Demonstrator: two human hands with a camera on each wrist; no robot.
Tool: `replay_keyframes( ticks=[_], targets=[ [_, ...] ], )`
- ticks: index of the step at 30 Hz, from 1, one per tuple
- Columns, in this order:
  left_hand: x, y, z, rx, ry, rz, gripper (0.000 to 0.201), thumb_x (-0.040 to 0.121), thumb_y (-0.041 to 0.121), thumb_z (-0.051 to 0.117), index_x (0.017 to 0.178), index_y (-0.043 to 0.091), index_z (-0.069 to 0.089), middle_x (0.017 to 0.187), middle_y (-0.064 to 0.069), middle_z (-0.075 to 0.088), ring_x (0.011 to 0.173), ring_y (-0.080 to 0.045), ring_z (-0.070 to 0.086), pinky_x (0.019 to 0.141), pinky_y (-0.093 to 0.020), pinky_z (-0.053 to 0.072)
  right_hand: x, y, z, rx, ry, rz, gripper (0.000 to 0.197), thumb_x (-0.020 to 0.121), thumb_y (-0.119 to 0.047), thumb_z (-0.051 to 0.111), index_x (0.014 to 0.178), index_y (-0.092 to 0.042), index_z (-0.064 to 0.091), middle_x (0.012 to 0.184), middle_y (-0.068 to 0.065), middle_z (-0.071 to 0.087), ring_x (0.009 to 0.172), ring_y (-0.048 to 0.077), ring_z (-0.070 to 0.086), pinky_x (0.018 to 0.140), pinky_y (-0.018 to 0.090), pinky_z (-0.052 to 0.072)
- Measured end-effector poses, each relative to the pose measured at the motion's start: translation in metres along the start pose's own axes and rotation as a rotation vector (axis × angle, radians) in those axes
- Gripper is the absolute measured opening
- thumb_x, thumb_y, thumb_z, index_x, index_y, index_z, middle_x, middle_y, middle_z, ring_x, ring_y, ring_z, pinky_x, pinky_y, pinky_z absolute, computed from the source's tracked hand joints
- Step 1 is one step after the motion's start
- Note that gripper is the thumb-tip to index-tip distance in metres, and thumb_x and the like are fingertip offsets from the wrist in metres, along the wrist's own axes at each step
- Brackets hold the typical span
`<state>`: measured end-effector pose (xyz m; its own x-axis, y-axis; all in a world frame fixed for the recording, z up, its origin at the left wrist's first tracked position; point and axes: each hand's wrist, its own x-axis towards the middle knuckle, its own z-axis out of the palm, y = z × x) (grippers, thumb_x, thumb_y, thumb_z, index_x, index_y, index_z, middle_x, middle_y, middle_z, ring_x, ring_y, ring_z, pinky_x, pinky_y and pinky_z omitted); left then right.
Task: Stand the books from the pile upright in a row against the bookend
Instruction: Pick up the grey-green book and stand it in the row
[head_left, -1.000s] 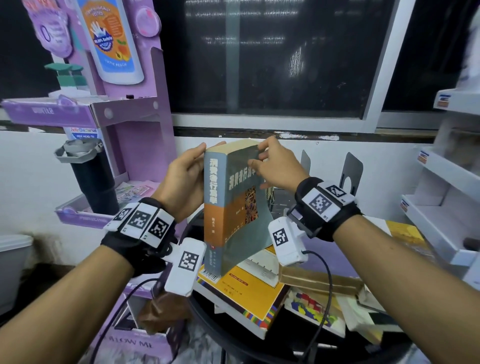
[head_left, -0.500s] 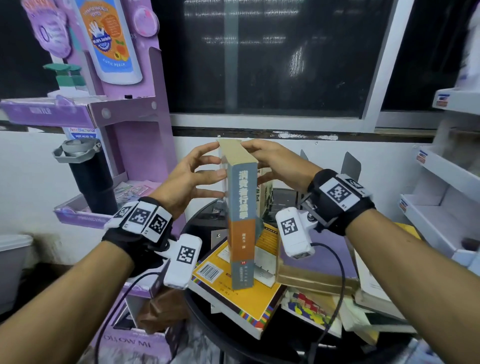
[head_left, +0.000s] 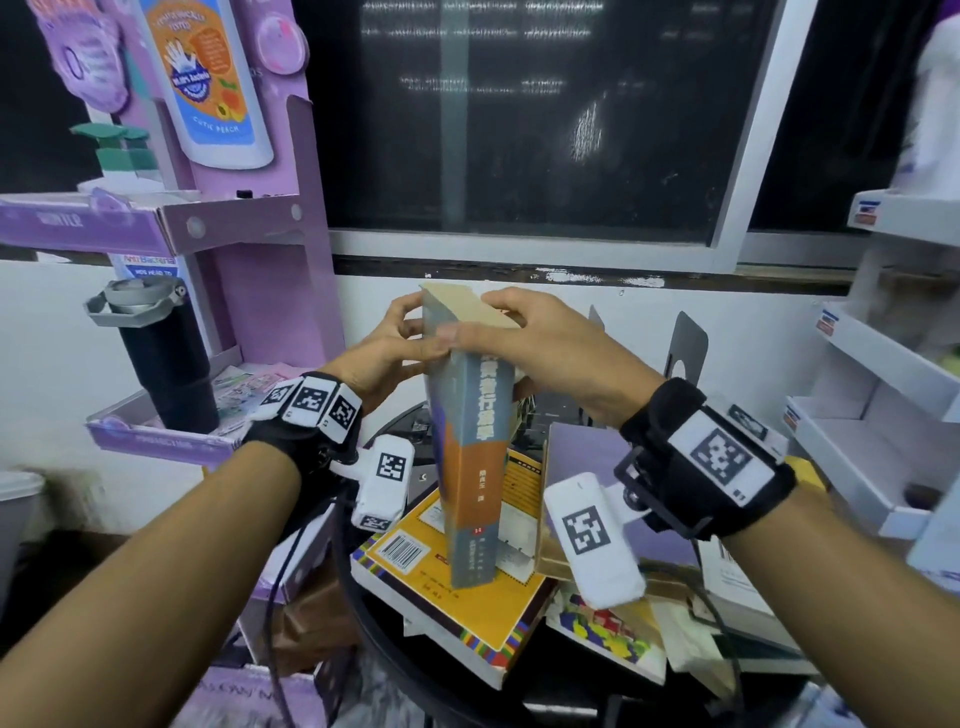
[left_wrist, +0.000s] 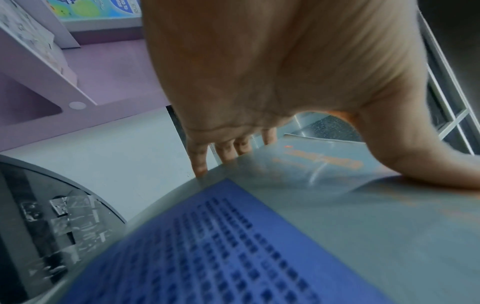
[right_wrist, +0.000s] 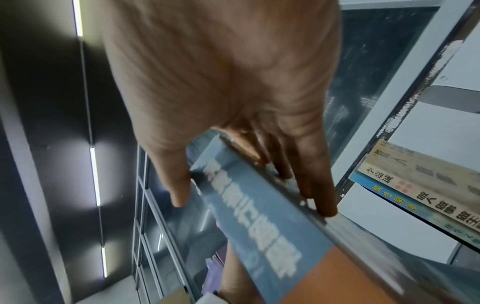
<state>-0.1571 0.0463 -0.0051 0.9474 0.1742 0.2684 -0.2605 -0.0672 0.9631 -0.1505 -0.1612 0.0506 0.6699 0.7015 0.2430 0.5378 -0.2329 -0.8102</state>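
Note:
A thick grey-blue and orange book (head_left: 470, 457) stands upright with its spine toward me, its lower end over a yellow book (head_left: 452, 587) on the flat pile. My left hand (head_left: 415, 332) grips its top from the left, fingers curled over the far edge and thumb on the blue back cover (left_wrist: 311, 205). Beside it my right hand (head_left: 498, 327) pinches the top, thumb left of the spine (right_wrist: 259, 216) and fingers on the right cover. Behind stands a grey metal bookend (head_left: 688, 345). Upright books (right_wrist: 415, 185) show on the right in the right wrist view.
A purple display stand (head_left: 249, 223) with a black tumbler (head_left: 166, 364) is on the left. White shelves (head_left: 883, 374) stand on the right. The round black table (head_left: 395, 660) carries several loose flat books; a dark window is behind.
The book turned from cover-facing to spine-facing me. My left hand opened, then gripped the top again; my right hand shifted over the top edge and the book moved slightly right.

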Motion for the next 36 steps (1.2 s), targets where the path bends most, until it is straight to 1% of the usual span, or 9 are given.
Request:
replay_keyframes(
  ticks=[4,8,11,17,19,22,26,32,36],
  targets=[
    [0.006,0.001,0.009,-0.023,0.069,-0.01,0.094,0.056,0.027,0.078,0.139,0.016,0.035,0.105,-0.001,0.061,0.095,-0.015,0.062,0.074,-0.025,0.048,0.003,0.003,0.003,-0.167,0.157,0.019,0.072,0.078,-0.055,0.068,0.138,-0.021,0.046,0.126,-0.004,0.058,0.106,0.014,0.058,0.078,0.022,0.051],
    [0.01,0.0,0.013,-0.036,0.092,-0.016,0.069,0.065,0.039,0.071,0.125,0.019,0.045,0.104,0.003,0.065,0.094,-0.013,0.062,0.077,-0.029,0.046,0.002,0.002,-0.001,-0.184,0.202,-0.009,0.046,0.082,-0.042,0.067,0.121,-0.022,0.056,0.108,-0.004,0.062,0.084,0.002,0.053,0.055,-0.006,0.033],
    [0.011,0.003,0.017,0.0,0.03,0.005,0.074,0.061,0.053,0.067,0.125,0.019,0.051,0.107,0.005,0.066,0.094,-0.011,0.063,0.08,-0.029,0.047,0.0,0.003,-0.003,-0.14,0.194,-0.006,0.032,0.081,-0.036,0.067,0.11,-0.024,0.06,0.096,-0.007,0.06,0.077,-0.002,0.05,0.051,0.007,0.037],
    [0.019,0.001,0.014,-0.022,0.005,0.017,0.089,0.053,0.061,0.079,0.124,0.014,0.052,0.112,0.0,0.065,0.103,-0.018,0.061,0.09,-0.036,0.048,0.004,0.009,-0.01,-0.033,0.167,0.027,0.034,0.076,-0.028,0.069,0.109,-0.021,0.064,0.106,0.0,0.066,0.093,0.016,0.062,0.063,0.027,0.05],
    [0.023,0.001,0.014,-0.064,0.013,0.036,0.09,0.047,0.059,0.085,0.115,0.011,0.053,0.105,-0.003,0.066,0.095,-0.018,0.064,0.085,-0.035,0.052,0.005,0.011,-0.012,-0.014,0.154,0.037,0.038,0.076,-0.026,0.069,0.113,-0.021,0.063,0.109,0.0,0.065,0.095,0.017,0.062,0.064,0.027,0.05],
    [0.025,0.003,0.016,-0.042,0.022,0.039,0.093,0.056,0.051,0.083,0.126,-0.003,0.051,0.103,-0.011,0.066,0.09,-0.022,0.065,0.084,-0.035,0.053,0.006,0.012,-0.016,-0.017,0.158,0.045,0.035,0.076,-0.026,0.068,0.11,-0.022,0.063,0.107,0.001,0.065,0.096,0.019,0.063,0.064,0.028,0.049],
    [0.026,0.004,0.021,-0.052,0.062,0.054,0.06,0.074,0.033,0.067,0.122,-0.002,0.057,0.1,-0.013,0.067,0.084,-0.021,0.066,0.075,-0.03,0.055,0.005,0.011,-0.022,-0.166,0.14,0.075,0.058,0.075,-0.038,0.076,0.126,-0.026,0.052,0.112,-0.002,0.06,0.089,0.013,0.061,0.056,0.023,0.047],
    [0.029,0.012,0.024,-0.097,0.134,0.108,0.075,0.057,0.034,0.08,0.122,0.009,0.052,0.104,-0.009,0.062,0.088,-0.019,0.064,0.074,-0.028,0.054,0.004,0.012,-0.03,-0.216,0.19,0.031,0.068,0.073,-0.032,0.08,0.134,-0.03,0.051,0.116,-0.003,0.058,0.09,0.012,0.059,0.057,0.015,0.044],
    [0.034,0.028,0.025,-0.08,0.128,0.151,0.073,0.063,0.032,0.079,0.125,0.009,0.05,0.103,-0.006,0.064,0.088,-0.017,0.065,0.074,-0.027,0.053,0.008,0.006,-0.034,-0.196,0.288,-0.045,0.057,0.071,-0.03,0.081,0.124,-0.029,0.06,0.112,-0.001,0.063,0.091,0.012,0.061,0.063,0.014,0.045]
  ],
)
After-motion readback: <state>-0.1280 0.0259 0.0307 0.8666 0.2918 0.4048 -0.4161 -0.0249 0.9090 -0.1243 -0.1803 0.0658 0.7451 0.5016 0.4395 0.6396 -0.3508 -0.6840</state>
